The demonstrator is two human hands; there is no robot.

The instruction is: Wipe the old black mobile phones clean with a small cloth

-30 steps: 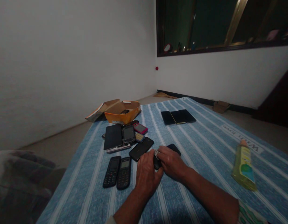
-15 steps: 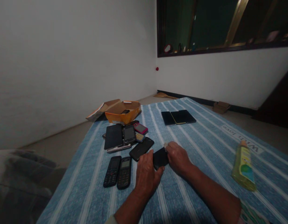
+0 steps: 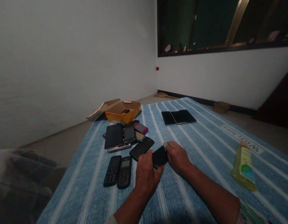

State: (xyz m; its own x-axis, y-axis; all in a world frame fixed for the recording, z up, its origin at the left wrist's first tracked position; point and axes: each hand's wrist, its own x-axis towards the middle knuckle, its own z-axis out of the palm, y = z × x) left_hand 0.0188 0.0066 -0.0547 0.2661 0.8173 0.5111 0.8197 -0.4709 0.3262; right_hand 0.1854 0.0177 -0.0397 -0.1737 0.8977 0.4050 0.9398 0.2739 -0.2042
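My left hand [image 3: 147,172] is closed around the near left side of a dark smartphone [image 3: 160,156], its thumb along the lower edge. At the phone's right end, my right hand [image 3: 178,157] is closed with a small whitish piece [image 3: 165,145], maybe cloth or tissue, poking out above its fingers. The curled fingers hide the rest of that piece. Just beyond my left hand lies another black smartphone [image 3: 142,148], tilted on the cloth. Two keypad phones, one black [image 3: 112,171] and one with a pale screen [image 3: 124,172], lie side by side to the left.
Farther back is a pile of phones with a black tablet-like device [image 3: 113,136] and a pink phone [image 3: 141,128]. An open orange box [image 3: 123,117] stands behind it. Several dark phones [image 3: 183,117] lie together at the back. A yellow-green bottle [image 3: 244,168] is at right.
Both hands keep nearly the same places on the smartphone. The right hand and the whitish piece have shifted very slightly at its right end.
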